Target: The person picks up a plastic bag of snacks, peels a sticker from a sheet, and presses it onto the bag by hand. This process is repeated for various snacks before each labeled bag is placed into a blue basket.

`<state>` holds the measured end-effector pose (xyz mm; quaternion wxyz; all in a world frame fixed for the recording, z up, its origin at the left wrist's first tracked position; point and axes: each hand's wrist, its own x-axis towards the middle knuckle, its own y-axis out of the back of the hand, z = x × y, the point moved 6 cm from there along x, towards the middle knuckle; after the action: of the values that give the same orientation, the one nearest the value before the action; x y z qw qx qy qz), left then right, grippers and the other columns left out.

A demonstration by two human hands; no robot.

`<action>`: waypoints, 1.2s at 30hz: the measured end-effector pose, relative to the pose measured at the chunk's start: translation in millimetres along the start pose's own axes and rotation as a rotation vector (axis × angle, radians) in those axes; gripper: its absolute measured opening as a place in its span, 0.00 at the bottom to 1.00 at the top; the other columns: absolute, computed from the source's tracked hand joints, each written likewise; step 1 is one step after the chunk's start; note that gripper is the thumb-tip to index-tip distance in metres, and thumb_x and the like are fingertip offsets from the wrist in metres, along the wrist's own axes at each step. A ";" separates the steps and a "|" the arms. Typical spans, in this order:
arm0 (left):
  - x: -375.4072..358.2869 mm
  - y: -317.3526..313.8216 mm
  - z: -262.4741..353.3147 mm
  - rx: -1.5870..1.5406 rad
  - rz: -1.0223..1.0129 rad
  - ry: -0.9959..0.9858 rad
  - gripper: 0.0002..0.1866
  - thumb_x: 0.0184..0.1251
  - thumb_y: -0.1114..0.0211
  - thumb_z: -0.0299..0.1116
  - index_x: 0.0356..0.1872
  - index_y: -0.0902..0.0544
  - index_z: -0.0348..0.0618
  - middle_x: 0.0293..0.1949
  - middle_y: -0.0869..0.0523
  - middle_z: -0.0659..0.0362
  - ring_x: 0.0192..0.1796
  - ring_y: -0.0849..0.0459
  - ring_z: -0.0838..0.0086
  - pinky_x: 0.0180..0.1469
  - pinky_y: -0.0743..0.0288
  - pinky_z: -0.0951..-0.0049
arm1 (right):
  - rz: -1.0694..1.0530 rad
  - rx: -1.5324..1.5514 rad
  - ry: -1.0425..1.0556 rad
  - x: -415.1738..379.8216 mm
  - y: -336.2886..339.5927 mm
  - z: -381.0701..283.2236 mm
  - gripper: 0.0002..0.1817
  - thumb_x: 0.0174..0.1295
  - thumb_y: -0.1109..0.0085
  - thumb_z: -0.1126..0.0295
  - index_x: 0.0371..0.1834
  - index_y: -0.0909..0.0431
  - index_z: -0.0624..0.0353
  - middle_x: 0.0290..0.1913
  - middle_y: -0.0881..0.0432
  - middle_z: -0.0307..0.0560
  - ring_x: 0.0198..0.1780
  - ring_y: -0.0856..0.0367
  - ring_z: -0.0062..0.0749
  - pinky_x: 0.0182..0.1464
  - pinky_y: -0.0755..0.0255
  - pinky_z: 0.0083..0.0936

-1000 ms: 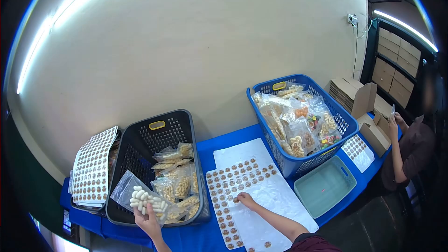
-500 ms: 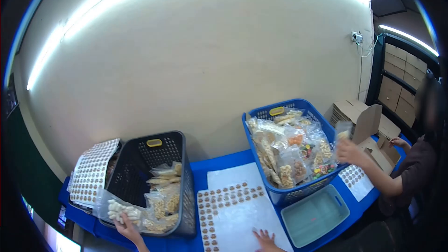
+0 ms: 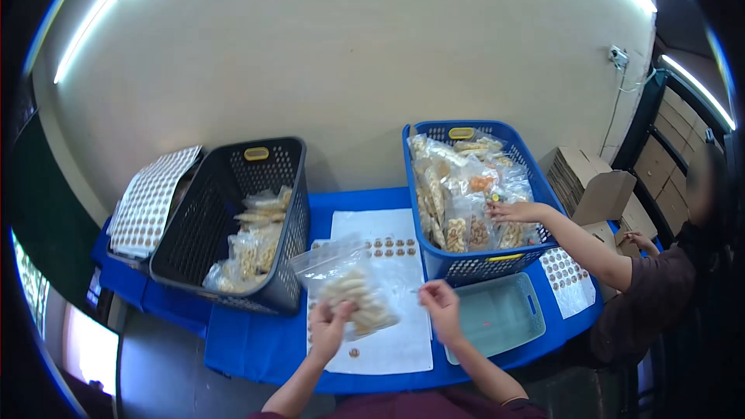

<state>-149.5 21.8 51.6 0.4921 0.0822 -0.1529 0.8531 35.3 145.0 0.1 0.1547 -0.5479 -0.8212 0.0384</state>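
Note:
My left hand point(image 3: 329, 329) grips a clear zip bag of pale, finger-shaped snacks point(image 3: 354, 292), held tilted above a white sheet of round brown stickers point(image 3: 392, 341). To the right of the bag, my right hand point(image 3: 441, 312) is raised over the sheet's right edge with thumb and fingers pinched together. Something tiny and thin shows at its fingertips, too small to name. Part of the sticker sheet is hidden behind the bag and my left hand.
A dark basket point(image 3: 182, 244) with several snack bags stands left, beside more sticker sheets point(image 3: 155, 198). A blue basket point(image 3: 446, 268) full of bags stands right, behind a translucent tray point(image 3: 504, 345). A co-worker's hand point(image 3: 516, 213) reaches into it. Cardboard boxes point(image 3: 605, 194) stand farther right.
My left hand has carried the snack bag from the dark basket's front rightward over the sticker sheet. My right hand has risen from the sheet and pinched. The co-worker's hand has moved into the blue basket.

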 end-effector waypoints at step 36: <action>2.2 -117.6 -59.0 -0.050 -0.305 0.254 0.15 0.60 0.40 0.30 0.45 0.25 0.31 0.39 0.19 0.57 0.39 0.22 0.82 0.40 0.27 0.81 | -0.069 -0.362 -0.028 12.5 30.8 -66.5 0.16 0.47 0.36 0.74 0.39 0.28 0.63 0.22 0.21 0.36 0.18 0.39 0.08 0.21 0.46 0.09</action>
<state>-48.3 98.9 18.0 0.6328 -0.0162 -0.0965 0.7681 78.0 161.6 58.6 0.0433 -0.5377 -0.8351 -0.1075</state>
